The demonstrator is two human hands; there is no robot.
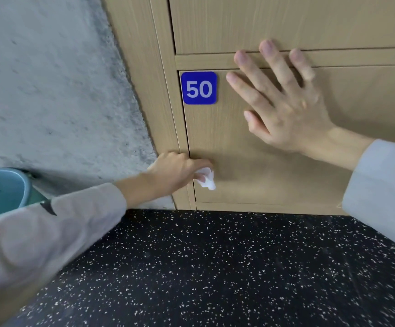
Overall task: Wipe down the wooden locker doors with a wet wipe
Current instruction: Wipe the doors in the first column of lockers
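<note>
While the right hand (pixel 284 102) lies flat with fingers spread on the wooden locker door (pixel 274 166), seemingly to steady it, the left hand (pixel 175 173) pinches a crumpled wet wipe (pixel 207 178) against the door's lower left edge.

Your left hand (pixel 175 172) reaches forward and low from a pale sleeve, wrist straight, its fingers (pixel 200 177) curled and pinching a wipe (pixel 207 179). Your right hand (pixel 284 102) is raised higher, palm forward, its fingers spread straight and pointing up and left, thumb out to the side, wrist bare above a pale cuff.
</note>
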